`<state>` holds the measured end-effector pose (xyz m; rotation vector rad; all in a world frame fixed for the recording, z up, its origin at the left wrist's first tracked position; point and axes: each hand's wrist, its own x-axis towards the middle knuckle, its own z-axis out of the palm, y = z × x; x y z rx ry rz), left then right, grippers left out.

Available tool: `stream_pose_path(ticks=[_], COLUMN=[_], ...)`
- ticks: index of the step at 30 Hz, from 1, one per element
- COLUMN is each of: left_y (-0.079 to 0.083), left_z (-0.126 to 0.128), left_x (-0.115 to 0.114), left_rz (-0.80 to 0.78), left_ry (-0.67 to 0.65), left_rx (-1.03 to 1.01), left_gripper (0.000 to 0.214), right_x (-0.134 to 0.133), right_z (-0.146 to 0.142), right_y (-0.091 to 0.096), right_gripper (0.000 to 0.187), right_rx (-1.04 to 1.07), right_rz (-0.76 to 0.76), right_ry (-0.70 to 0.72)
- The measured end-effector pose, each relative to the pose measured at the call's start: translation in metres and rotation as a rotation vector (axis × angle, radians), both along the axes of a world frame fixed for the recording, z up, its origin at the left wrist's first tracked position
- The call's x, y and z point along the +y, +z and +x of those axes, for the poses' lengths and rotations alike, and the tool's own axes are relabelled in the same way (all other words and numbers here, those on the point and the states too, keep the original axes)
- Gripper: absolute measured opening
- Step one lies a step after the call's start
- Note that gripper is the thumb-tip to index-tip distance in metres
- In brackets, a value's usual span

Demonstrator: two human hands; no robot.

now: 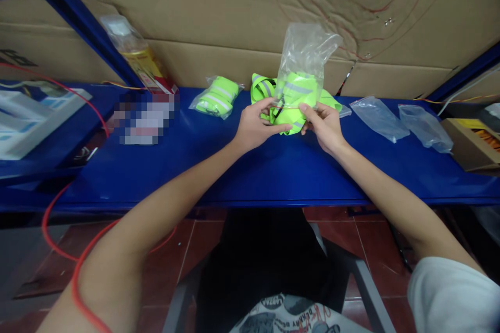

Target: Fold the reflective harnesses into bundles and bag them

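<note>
A clear plastic bag (302,57) stands upright over a folded neon-green vest with grey reflective stripes (297,91) at the back middle of the blue table (273,171). My left hand (255,125) grips the bag's open lower edge on the left, with the thumb on the vest. My right hand (324,125) pinches the same edge on the right. The vest sits partly inside the bag, and part of its green fabric (261,88) sticks out to the left. A second green vest packed in a bag (217,96) lies left of my hands.
Two flat clear bags (377,117) (425,127) lie to the right. A cardboard box (474,143) stands at the far right edge. A bagged yellow and red package (138,57) leans against a blue shelf post. White boxes (27,114) sit far left. A red cable (78,260) hangs below.
</note>
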<state>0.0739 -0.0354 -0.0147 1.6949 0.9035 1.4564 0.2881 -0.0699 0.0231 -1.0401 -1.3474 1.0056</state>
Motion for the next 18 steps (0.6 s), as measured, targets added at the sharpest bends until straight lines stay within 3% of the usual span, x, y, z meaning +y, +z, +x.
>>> stream_pose_path(ticks=[8, 14, 18], left_y=[0.002, 0.001, 0.006], left_z=[0.007, 0.013, 0.014], left_x=[-0.007, -0.010, -0.014], left_rz=[-0.058, -0.097, -0.155], left_ry=[-0.013, -0.042, -0.083], left_rx=[-0.081, -0.161, -0.243], left_gripper=[0.077, 0.070, 0.066], right_x=[-0.002, -0.001, -0.007], right_z=[-0.002, -0.001, 0.003], right_y=[0.006, -0.005, -0.008], right_gripper=[0.068, 0.093, 0.087], right_rx=[0.016, -0.079, -0.155], right_rz=[-0.045, 0.036, 0.098], right_ry=[0.062, -0.052, -0.003])
